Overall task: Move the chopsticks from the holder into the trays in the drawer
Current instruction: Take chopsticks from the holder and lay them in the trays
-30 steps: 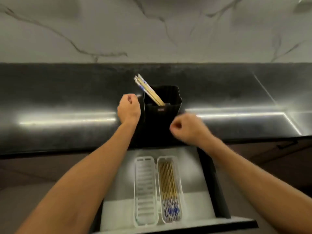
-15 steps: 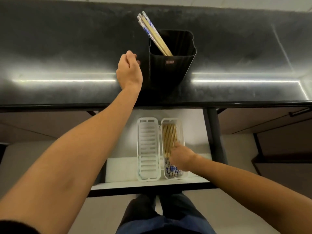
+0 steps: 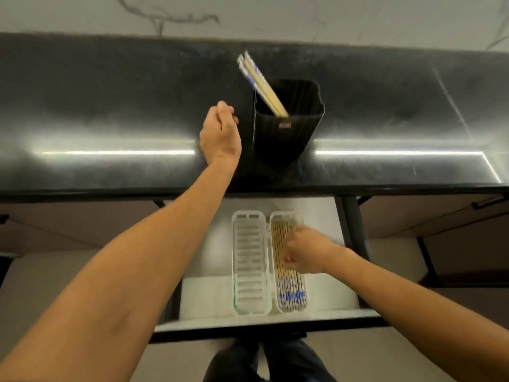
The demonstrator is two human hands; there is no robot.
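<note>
Chopsticks (image 3: 260, 84) leaned in the holder (image 3: 286, 133) while the hands were on two levels

A small bunch leaned far-left out of the black holder on the dark worktop (image 3: 110, 92). The left hand (image 3: 220, 133) sat just left of the holder, fingers curled in, nothing in it that I could see. Down in the open drawer (image 3: 325, 216), the right hand (image 3: 305, 250) lay over the right tray (image 3: 292, 311), on top of the laid sticks (image 3: 278, 238); too blurry to tell if it gripped any. The slotted left tray (image 3: 250, 263) sat right beside it, touching.
</note>
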